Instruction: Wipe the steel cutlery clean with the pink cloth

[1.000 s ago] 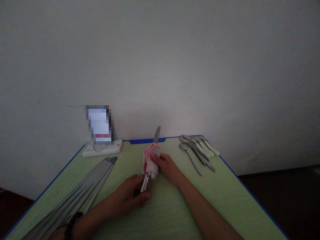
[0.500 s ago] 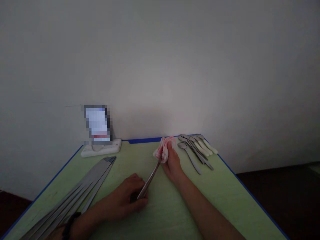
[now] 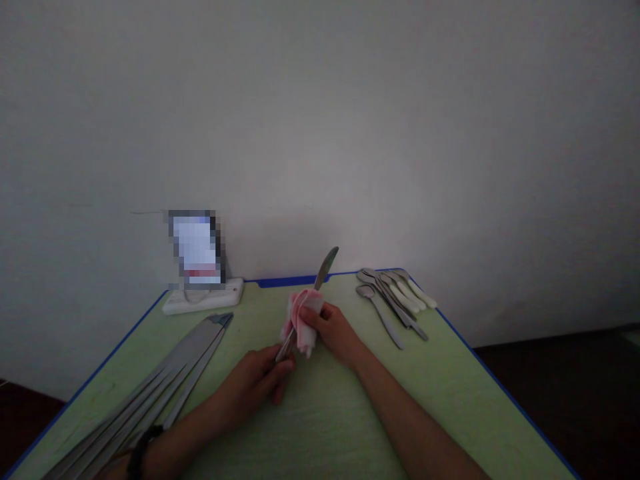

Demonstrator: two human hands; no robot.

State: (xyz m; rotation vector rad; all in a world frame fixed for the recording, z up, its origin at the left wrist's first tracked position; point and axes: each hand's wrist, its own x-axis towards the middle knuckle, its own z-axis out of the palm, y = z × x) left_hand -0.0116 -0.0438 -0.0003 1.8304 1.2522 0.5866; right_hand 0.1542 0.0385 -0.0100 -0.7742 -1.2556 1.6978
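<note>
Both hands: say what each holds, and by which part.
The left hand holds the knife by its handle end; the right hand grips the pink-and-white cloth by its right side.

One knife (image 3: 327, 268), one cloth (image 3: 300, 308), perhaps six spoons (image 3: 393, 304)

we see a blue-edged green table (image 3: 325, 417) — on it lie long grey utensils (image 3: 165, 367), a white base (image 3: 200, 302) and, at right, spoons (image 3: 393, 304).
</note>
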